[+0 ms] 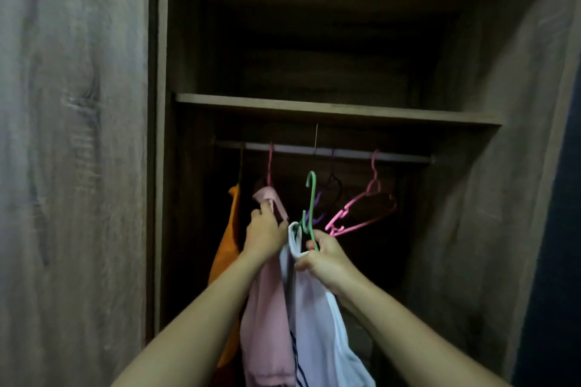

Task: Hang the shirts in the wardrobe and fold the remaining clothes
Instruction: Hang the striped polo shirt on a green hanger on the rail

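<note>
Pinching green hanger [311,198] and white shirt [317,324] in right hand [323,258], hook upright, below rail [345,154]; gripping pink shirt [267,308] with left hand [265,234].

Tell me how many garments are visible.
3: an orange one hanging leftmost, a pink one beside it, a white one on the green hanger in the right hand. Darkness may hide others.

The pink shirt [267,308] and white shirt [317,324] run off the bottom edge; the lower interior of the wardrobe [314,108] is too dark to read.
</note>
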